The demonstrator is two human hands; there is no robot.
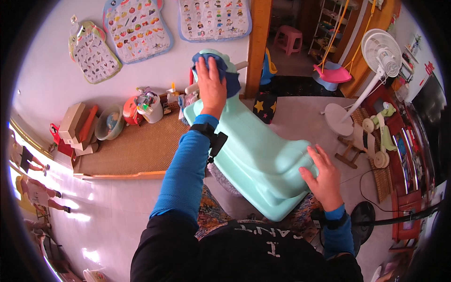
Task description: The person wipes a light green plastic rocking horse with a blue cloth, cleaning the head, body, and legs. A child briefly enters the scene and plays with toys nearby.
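Note:
A mint-green plastic rocking toy [259, 135] stands in front of me, its head toward the wall and its rear near my lap. Pale handles [192, 88] stick out from either side of the head. My left hand [212, 86] holds a dark blue cloth [232, 84] against the top of the head, fingers laid over it. The cloth hides much of that part. At the raised rear of the seat, my right hand [322, 178] rests with thumb and fingers spread, holding nothing.
A low wooden platform with a woven mat [141, 151] lies left, bearing a basin [110, 121] and a white bucket [152, 109]. A standing fan [366, 77] and a green wheeled toy [382, 130] are right. Two people [37, 190] stand far left.

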